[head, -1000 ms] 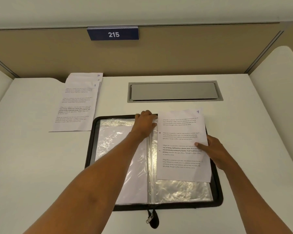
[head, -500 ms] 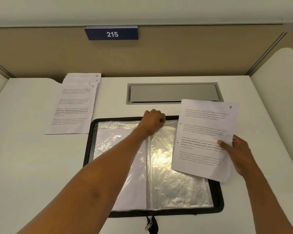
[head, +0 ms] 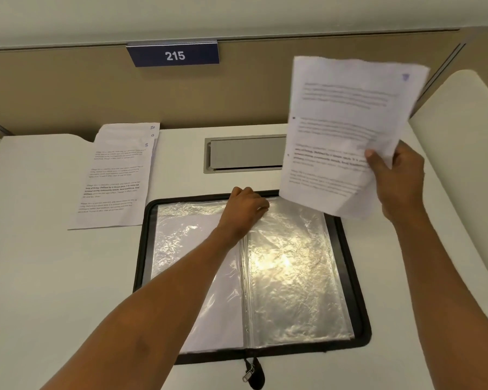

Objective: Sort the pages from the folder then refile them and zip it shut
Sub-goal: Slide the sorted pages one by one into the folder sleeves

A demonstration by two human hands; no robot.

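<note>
Lifted since a second ago, the page now hangs in the air at 1 o'clock from the folder, pinched at its right edge by the right hand. The left hand curls its fingers on the folder's top edge at 12 o'clock. Open, the folder lies mid-counter, clear sleeves showing. A stack of pages rests at 10 o'clock.

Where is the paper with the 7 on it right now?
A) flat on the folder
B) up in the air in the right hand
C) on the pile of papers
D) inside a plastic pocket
B: the right hand grips the paper by its edge, held up above the desk and the open folder.
</note>
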